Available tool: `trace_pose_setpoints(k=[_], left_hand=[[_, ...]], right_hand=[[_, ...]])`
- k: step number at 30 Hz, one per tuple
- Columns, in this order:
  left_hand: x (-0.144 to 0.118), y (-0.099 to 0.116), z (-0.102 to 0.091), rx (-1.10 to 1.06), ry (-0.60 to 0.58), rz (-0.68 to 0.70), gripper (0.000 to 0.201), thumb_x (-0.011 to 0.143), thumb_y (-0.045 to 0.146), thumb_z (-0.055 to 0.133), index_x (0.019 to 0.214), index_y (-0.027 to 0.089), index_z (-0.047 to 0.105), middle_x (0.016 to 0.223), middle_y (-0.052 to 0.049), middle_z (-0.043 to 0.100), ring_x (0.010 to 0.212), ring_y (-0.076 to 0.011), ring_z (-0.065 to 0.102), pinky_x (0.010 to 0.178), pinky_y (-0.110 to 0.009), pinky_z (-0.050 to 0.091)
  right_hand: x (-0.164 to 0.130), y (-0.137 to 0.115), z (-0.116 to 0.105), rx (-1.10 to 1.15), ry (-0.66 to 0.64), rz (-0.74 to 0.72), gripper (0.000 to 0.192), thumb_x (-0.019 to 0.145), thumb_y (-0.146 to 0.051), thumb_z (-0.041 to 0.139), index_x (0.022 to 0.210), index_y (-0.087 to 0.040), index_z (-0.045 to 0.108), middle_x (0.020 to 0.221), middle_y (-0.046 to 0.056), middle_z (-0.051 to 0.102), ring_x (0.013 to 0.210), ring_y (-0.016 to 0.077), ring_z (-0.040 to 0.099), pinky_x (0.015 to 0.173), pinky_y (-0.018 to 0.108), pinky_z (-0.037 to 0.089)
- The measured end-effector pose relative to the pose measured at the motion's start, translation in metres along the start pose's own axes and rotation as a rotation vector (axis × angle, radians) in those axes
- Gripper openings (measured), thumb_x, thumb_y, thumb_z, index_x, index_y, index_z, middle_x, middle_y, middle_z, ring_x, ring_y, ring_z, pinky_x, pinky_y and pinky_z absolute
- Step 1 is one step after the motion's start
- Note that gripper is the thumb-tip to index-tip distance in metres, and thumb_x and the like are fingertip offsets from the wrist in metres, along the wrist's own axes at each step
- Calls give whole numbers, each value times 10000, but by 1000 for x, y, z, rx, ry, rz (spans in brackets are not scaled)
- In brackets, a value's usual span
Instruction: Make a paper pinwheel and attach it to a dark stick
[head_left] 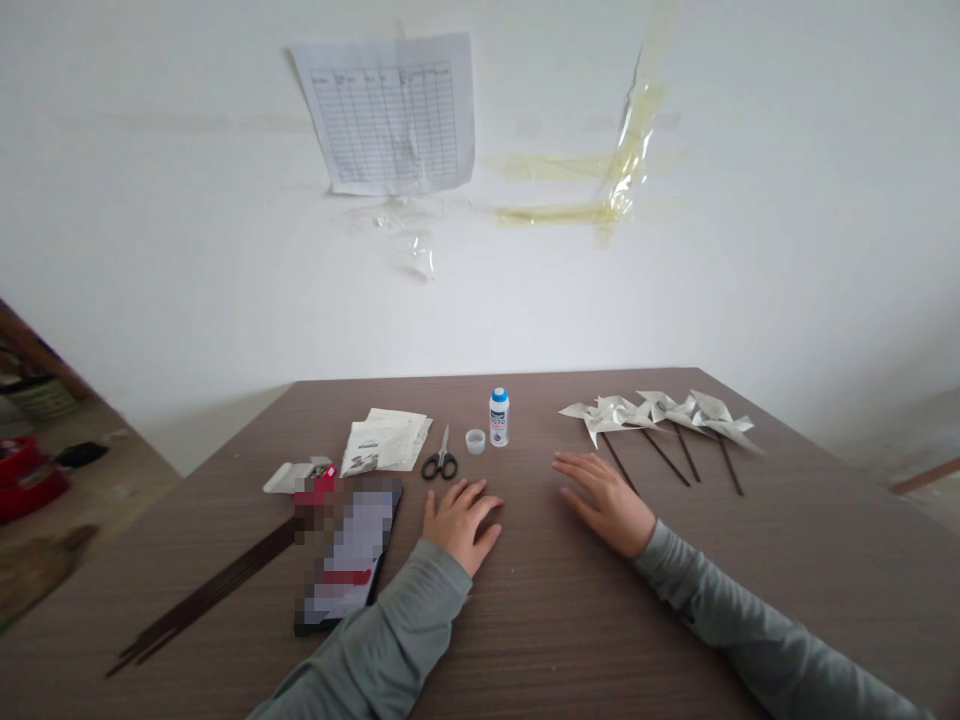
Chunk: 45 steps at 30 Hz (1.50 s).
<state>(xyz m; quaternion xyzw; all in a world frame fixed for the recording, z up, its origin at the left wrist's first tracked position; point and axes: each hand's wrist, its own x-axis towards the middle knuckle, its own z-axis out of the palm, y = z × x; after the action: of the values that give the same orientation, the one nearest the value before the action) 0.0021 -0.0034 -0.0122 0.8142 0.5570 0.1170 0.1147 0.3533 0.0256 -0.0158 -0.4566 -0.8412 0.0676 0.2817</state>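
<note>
Head view, read from left to right with the scissors (439, 463) as landmark. Far left of the scissors, a bundle of thin dark sticks (206, 592) lies slantwise on the brown wood-grain counter (570, 640). Between the sticks and the scissors lies a phone (351, 553) with its screen blurred, and beyond its far end a small white box (294, 476). Just left of the scissors rests a stack of printed paper sheets (386, 440).

The left hand (457, 522) lies palm down on the counter just nearer the viewer than the scissors, apart from them; its grip is spread flat and holds nothing. Just right of the scissors stands a small clear cap (475, 441), and beside that a white glue bottle (499, 417) with a blue top, upright.

The right hand (606, 500) lies flat on the counter farther right of the scissors, fingers spread, empty. Well right of the scissors, a row of paper pinwheels (660, 412) on dark sticks lies flat; the nearest stick runs just beside the right hand, contact uncertain.

On the wall behind the scissors hang a printed table sheet (390, 112) and yellowed tape strips (615, 175).
</note>
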Motion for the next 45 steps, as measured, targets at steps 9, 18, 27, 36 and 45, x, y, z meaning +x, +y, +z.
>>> trace_pose_setpoints(k=[9,18,27,36,45], left_hand=[[-1,-5,10,54,22,55,571,1205,380,811,1770,459,827,1963,-131,715,1857,-530,602,1506,-988,416],[10,-10,20,50,43,55,552,1053,362,987,1602,348,943,1801,-179,839,1718,-520,746,1471,-864,572],[-54,-83,-40,-133,489,86,459,1238,564,643,1345,305,1006,1450,-132,996,1381,-364,950,1288,-554,781],[-127,-157,-48,-75,489,-61,519,1162,660,729,1507,343,955,1738,-101,892,1617,-397,854,1403,-573,714],[-130,-143,-34,-91,568,-94,531,1199,457,601,1623,277,866,1840,-170,808,1729,-423,766,1527,-656,576]], right_hand=[[-3,-43,40,-96,-320,39,798,1218,-507,798,1974,-313,630,2070,154,538,1952,501,474,1604,863,322],[-2,-44,31,-87,-340,63,783,1227,-541,799,1965,-328,644,2070,148,540,1956,496,468,1612,852,307],[0,-47,11,-44,-412,100,820,1238,-629,748,1983,-310,620,2100,152,487,1992,498,392,1625,854,245],[-1,-40,26,-59,-380,90,828,1230,-655,745,1980,-326,625,2093,149,511,1978,510,415,1611,870,273],[-2,-39,31,-76,-387,82,825,1238,-648,731,1984,-315,619,2102,156,489,1979,510,413,1610,868,273]])
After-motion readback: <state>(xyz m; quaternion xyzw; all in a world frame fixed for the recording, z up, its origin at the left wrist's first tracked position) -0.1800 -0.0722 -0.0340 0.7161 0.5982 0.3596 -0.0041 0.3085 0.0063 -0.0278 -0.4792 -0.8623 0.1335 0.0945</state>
